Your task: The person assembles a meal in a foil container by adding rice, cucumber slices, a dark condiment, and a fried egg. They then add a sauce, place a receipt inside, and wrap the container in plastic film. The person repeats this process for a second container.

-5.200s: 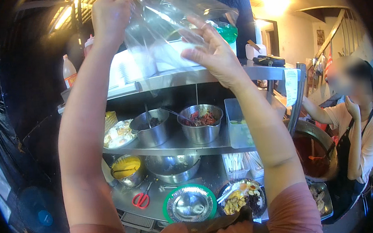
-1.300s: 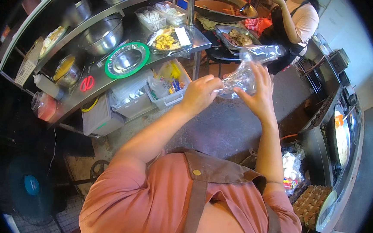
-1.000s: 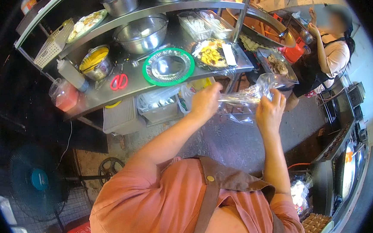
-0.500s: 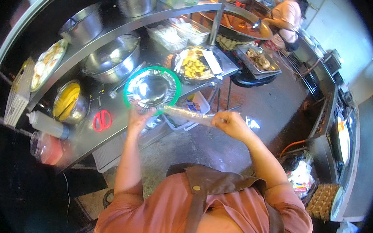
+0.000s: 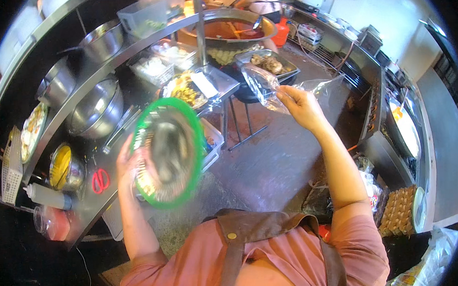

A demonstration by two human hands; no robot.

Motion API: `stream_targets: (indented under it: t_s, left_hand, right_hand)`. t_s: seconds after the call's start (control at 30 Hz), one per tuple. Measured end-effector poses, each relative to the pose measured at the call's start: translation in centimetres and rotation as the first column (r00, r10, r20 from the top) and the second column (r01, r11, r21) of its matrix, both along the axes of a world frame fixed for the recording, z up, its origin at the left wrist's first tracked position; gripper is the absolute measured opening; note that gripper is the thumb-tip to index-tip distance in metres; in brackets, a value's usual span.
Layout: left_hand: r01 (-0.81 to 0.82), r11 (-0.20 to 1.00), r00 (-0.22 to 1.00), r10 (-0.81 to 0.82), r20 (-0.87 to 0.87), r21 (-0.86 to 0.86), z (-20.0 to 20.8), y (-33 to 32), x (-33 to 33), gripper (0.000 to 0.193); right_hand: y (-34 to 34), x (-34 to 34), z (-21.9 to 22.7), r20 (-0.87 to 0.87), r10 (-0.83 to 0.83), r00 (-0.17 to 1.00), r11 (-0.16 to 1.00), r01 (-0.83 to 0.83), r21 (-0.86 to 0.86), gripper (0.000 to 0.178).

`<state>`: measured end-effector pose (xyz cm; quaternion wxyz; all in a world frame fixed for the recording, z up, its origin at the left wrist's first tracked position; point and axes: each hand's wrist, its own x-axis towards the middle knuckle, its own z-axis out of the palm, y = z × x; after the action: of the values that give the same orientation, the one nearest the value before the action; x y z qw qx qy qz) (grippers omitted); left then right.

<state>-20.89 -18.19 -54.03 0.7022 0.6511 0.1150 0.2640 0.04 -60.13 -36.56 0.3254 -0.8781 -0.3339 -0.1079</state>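
Observation:
My left hand (image 5: pixel 127 162) grips the left rim of a round green plate (image 5: pixel 198 169), blurred by motion and tilted in front of me. Its inner part looks silvery and shiny; whether that is a lining or plastic over it I cannot tell. My right hand (image 5: pixel 299 106), raised to the right, pinches a crumpled transparent plastic sheet or bag (image 5: pixel 266 91) that spreads out on both sides of the fingers. Beyond the plate, on the steel counter, sits a tray of yellow cut food (image 5: pixel 183 89) with a white strip beside it.
Red-handled scissors (image 5: pixel 100 180), a bowl of yellow food (image 5: pixel 63 165), a squeeze bottle (image 5: pixel 44 195) and a large steel bowl (image 5: pixel 96 109) stand at left. Farther off are a wide pan of red sauce (image 5: pixel 232 31), a meat tray (image 5: pixel 268 65) and another person (image 5: pixel 261 0). Egg trays (image 5: pixel 399 211) are stacked at right.
The plate has come up off the counter, tilted in my left hand. My right hand has moved up and right, and its plastic has spread out. The view has turned right.

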Motion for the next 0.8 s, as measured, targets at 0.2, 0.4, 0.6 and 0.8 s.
stream_targets:
  t_s: [0.2,0.4,0.6,0.8]
  left_hand:
    - [0.679,0.660,0.728,-0.663,-0.176,0.321,11.6,-16.3,14.5,0.101]
    - [0.875,0.470,0.481,-0.871,-0.097,0.114,11.0,-29.7,22.0,0.060]
    - [0.941,0.279,0.320,-0.917,-0.238,0.191,12.0,-36.6,20.3,0.106]
    - [0.918,-0.009,0.084,-0.973,-0.216,0.396,14.1,-47.1,24.7,0.109]
  right_hand:
    - [-7.0,-0.5,5.5,-0.137,0.293,0.946,0.935,-0.314,-0.165,0.029]
    - [-17.1,-2.4,6.5,-0.102,0.337,0.936,0.911,-0.351,-0.214,0.025]
    - [-24.7,-3.5,5.8,-0.513,0.026,0.858,0.987,-0.103,-0.122,0.035]
    - [-30.2,-1.7,7.2,-0.546,0.145,0.825,0.943,-0.282,-0.176,0.034]
